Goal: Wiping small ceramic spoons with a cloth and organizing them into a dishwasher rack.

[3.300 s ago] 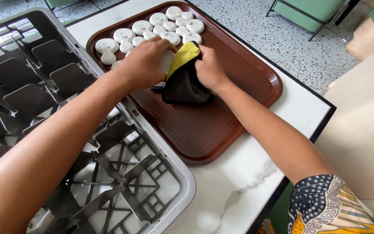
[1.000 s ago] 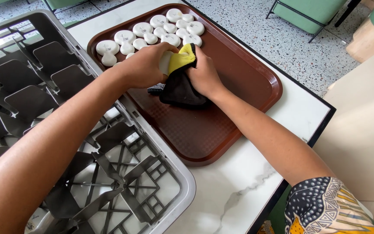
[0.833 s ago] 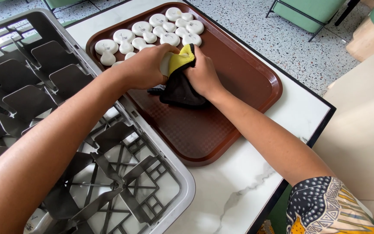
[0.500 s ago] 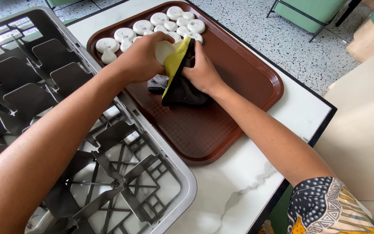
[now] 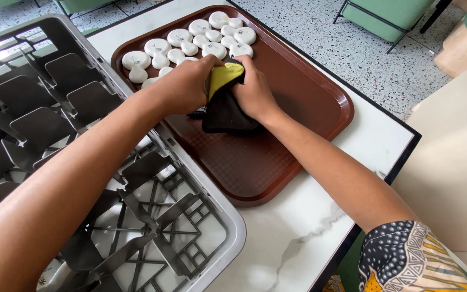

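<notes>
My two hands meet over the brown plastic tray [image 5: 309, 103]. My right hand [image 5: 252, 92] grips a yellow and black cloth [image 5: 224, 105] and presses it against something that my left hand [image 5: 182, 86] closes around; that object is hidden by fingers and cloth. The cloth's black part hangs down onto the tray. Several small white round dishes [image 5: 190, 40] lie upside down in rows at the tray's far end, just beyond my hands.
A grey dish rack [image 5: 82, 178] with dark dividers fills the left side, its rim touching the tray. Both rest on a white marble table [image 5: 298, 238] with a dark edge. Green chairs [image 5: 385, 13] stand on the speckled floor beyond.
Both hands stayed over the tray's far half. The cloth shifted between them: its yellow side stood up half a second ago and now lies folded under my right hand.
</notes>
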